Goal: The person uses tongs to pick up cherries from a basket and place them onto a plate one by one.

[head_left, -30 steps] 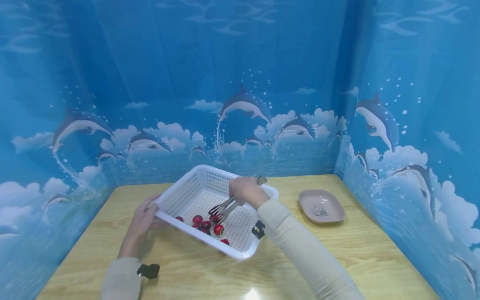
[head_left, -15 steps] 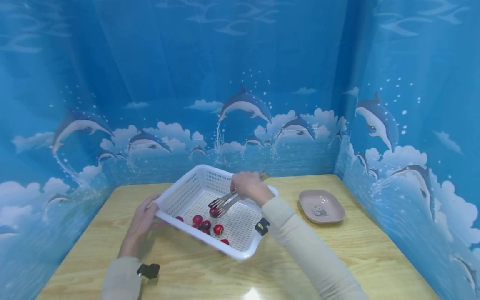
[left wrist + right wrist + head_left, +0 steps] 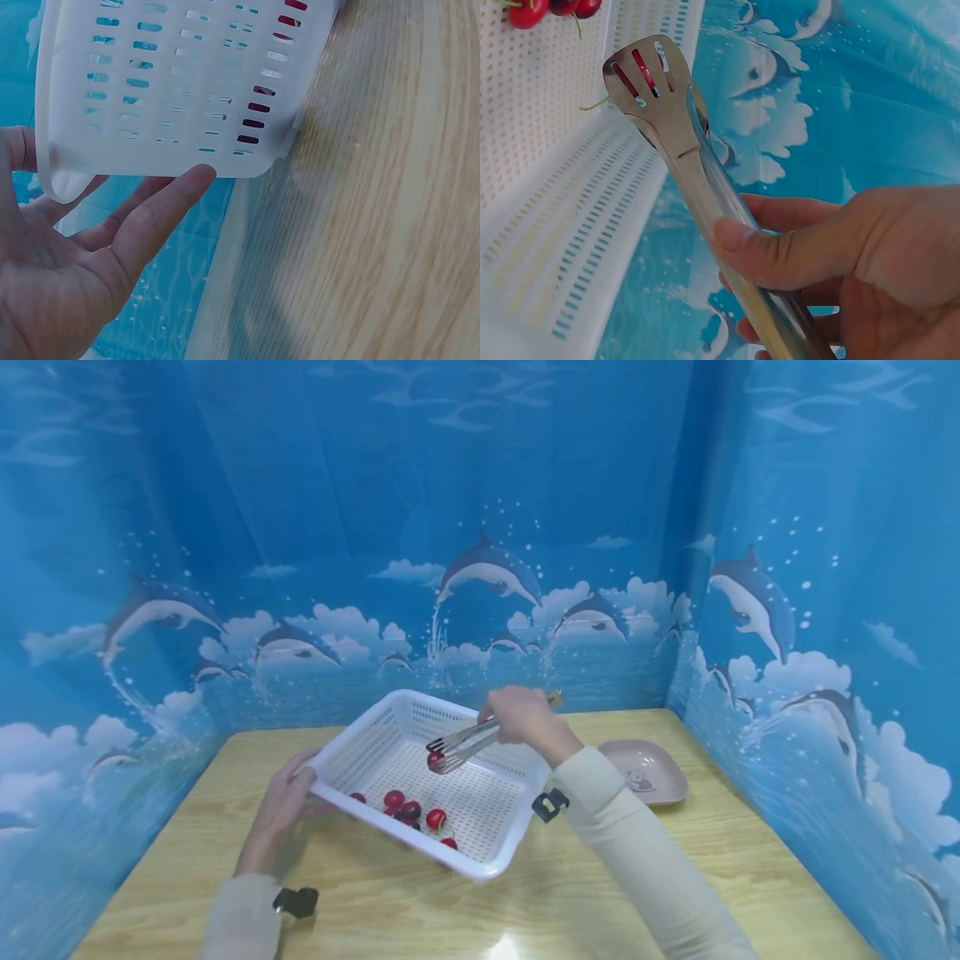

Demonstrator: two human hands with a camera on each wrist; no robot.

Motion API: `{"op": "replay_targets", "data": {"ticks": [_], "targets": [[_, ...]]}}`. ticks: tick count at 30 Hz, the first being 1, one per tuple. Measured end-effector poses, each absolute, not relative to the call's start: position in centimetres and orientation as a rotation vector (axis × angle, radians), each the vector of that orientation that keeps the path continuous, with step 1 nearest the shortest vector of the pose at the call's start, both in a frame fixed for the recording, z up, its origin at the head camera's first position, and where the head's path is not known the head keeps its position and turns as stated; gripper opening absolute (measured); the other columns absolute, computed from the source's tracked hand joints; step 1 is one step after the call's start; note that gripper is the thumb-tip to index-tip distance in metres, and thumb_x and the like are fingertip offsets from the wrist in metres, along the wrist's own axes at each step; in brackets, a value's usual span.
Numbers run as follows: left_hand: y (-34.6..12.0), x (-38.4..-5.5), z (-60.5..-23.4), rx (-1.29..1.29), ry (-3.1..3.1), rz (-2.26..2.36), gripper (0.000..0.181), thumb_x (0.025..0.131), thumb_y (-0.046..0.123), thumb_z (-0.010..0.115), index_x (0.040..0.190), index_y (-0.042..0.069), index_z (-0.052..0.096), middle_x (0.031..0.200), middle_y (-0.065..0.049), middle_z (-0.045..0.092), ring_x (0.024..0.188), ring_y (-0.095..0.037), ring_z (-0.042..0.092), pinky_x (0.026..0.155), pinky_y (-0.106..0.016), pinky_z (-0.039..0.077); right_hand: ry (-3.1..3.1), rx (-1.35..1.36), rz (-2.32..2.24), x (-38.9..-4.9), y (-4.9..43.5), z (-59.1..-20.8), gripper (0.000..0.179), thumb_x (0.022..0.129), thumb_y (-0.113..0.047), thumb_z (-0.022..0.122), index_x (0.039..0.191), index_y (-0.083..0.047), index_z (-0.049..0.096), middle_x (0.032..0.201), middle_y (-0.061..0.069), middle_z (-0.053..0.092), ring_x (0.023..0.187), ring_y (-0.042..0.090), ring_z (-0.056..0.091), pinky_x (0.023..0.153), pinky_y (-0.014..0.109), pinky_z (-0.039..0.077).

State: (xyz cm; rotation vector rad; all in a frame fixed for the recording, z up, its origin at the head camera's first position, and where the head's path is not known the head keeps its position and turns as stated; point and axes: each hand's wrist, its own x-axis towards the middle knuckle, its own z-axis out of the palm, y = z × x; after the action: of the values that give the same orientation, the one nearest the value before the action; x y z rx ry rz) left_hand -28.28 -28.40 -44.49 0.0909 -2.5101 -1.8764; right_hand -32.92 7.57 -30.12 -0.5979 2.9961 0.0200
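A white perforated plastic basket [image 3: 486, 870] stands on the table, several dark red cherries [image 3: 393, 799] gathered at its near side. My left hand [image 3: 285, 793] grips the basket's left corner; in the left wrist view, fingers [image 3: 154, 225] reach along its outer wall. Metal tongs [image 3: 472, 745] are in my right hand [image 3: 528, 718], the thumb pressing on one arm of them. Between their slotted tips a single cherry [image 3: 434, 761] is pinched, held above the basket floor. The right wrist view shows the tongs' slotted head [image 3: 649, 75] with red behind the slots and a green stem poking out.
A pinkish square dish [image 3: 663, 768] with a panda print stands on the table to the right, partly hidden by my right sleeve [image 3: 600, 785]. A blue dolphin-print curtain [image 3: 480, 610] encloses the back and sides of the wooden table [image 3: 375, 902].
My right hand lifts the tongs with the pinched cherry away from the other cherries, up and to the right. The left hand and basket stay in place.
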Motion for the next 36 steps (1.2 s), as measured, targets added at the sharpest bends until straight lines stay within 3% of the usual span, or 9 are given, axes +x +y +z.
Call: {"op": "replay_targets", "data": {"ticks": [4, 6, 11, 17, 21, 25, 28, 36], "targets": [[-28.4, -28.3, -44.4, 0.097, -2.511, -1.889, 0.059, 0.107, 0.021, 0.031, 0.165, 0.012, 0.022, 0.159, -0.033, 0.035, 0.137, -0.052, 0.05, 0.099, -0.049, 0.062, 2.992, -0.597, 0.001, -32.8, 9.0, -29.5, 0.047, 0.086, -0.01, 0.08, 0.127, -0.032, 0.073, 0.139, -0.002, 0.069, 0.125, 0.027, 0.065, 0.089, 0.048, 0.062], [-28.4, -28.3, -44.4, 0.097, -2.511, -1.891, 0.059, 0.107, 0.021, 0.03, 0.165, 0.012, 0.022, 0.16, -0.033, 0.034, 0.137, -0.052, 0.05, 0.099, -0.049, 0.062, 2.987, -0.593, -0.011, -32.8, 9.7, -29.3, 0.047, 0.087, -0.011, 0.079, 0.129, -0.032, 0.073, 0.141, -0.001, 0.068, 0.124, 0.028, 0.066, 0.078, 0.041, 0.063], [-28.5, -28.3, -44.5, 0.09, -2.501, -1.895, 0.059, 0.107, 0.02, 0.031, 0.165, 0.011, 0.022, 0.159, -0.034, 0.035, 0.136, -0.052, 0.052, 0.099, -0.049, 0.063, 2.992, -0.572, -0.049, -32.6, 11.8, -28.7, 0.048, 0.088, -0.011, 0.078, 0.131, -0.032, 0.072, 0.145, 0.002, 0.065, 0.12, 0.03, 0.067, 0.056, 0.027, 0.051], [-28.6, -28.4, -44.6, 0.089, -2.491, -1.907, 0.059, 0.107, 0.019, 0.033, 0.165, 0.01, 0.022, 0.159, -0.033, 0.036, 0.133, -0.05, 0.055, 0.098, -0.049, 0.063, 3.019, -0.529, -0.075, -32.3, 14.6, -28.1, 0.046, 0.089, -0.014, 0.079, 0.132, -0.03, 0.071, 0.146, 0.006, 0.064, 0.129, 0.036, 0.062, 0.061, 0.031, 0.054], [-28.7, -28.5, -44.7, 0.103, -2.499, -1.898, 0.059, 0.107, 0.019, 0.032, 0.165, 0.011, 0.022, 0.16, -0.033, 0.035, 0.134, -0.05, 0.054, 0.097, -0.048, 0.064, 3.036, -0.499, -0.071, -32.0, 16.4, -27.8, 0.046, 0.091, -0.013, 0.078, 0.133, -0.028, 0.071, 0.148, 0.007, 0.062, 0.134, 0.038, 0.058, 0.075, 0.044, 0.062], [-28.6, -28.4, -44.7, 0.117, -2.511, -1.884, 0.059, 0.107, 0.019, 0.031, 0.165, 0.011, 0.021, 0.16, -0.033, 0.033, 0.134, -0.05, 0.054, 0.096, -0.047, 0.064, 3.065, -0.469, -0.078, -31.7, 18.1, -27.4, 0.046, 0.091, -0.011, 0.077, 0.134, -0.027, 0.071, 0.147, 0.009, 0.063, 0.133, 0.039, 0.058, 0.067, 0.036, 0.059], [-28.6, -28.5, -44.7, 0.117, -2.509, -1.895, 0.06, 0.107, 0.019, 0.031, 0.165, 0.011, 0.021, 0.161, -0.033, 0.033, 0.135, -0.051, 0.053, 0.097, -0.046, 0.064, 3.084, -0.436, -0.089, -31.6, 19.5, -27.2, 0.047, 0.09, -0.01, 0.077, 0.134, -0.026, 0.071, 0.146, 0.012, 0.063, 0.127, 0.038, 0.062, 0.054, 0.025, 0.044], [-28.6, -28.5, -44.7, 0.104, -2.502, -1.907, 0.06, 0.107, 0.018, 0.031, 0.165, 0.011, 0.02, 0.16, -0.034, 0.033, 0.137, -0.052, 0.05, 0.098, -0.048, 0.063, 3.11, -0.388, -0.118, -31.1, 23.2, -27.0, 0.047, 0.088, -0.008, 0.078, 0.133, -0.022, 0.072, 0.146, 0.018, 0.061, 0.106, 0.032, 0.066, 0.048, 0.025, 0.032]]}}
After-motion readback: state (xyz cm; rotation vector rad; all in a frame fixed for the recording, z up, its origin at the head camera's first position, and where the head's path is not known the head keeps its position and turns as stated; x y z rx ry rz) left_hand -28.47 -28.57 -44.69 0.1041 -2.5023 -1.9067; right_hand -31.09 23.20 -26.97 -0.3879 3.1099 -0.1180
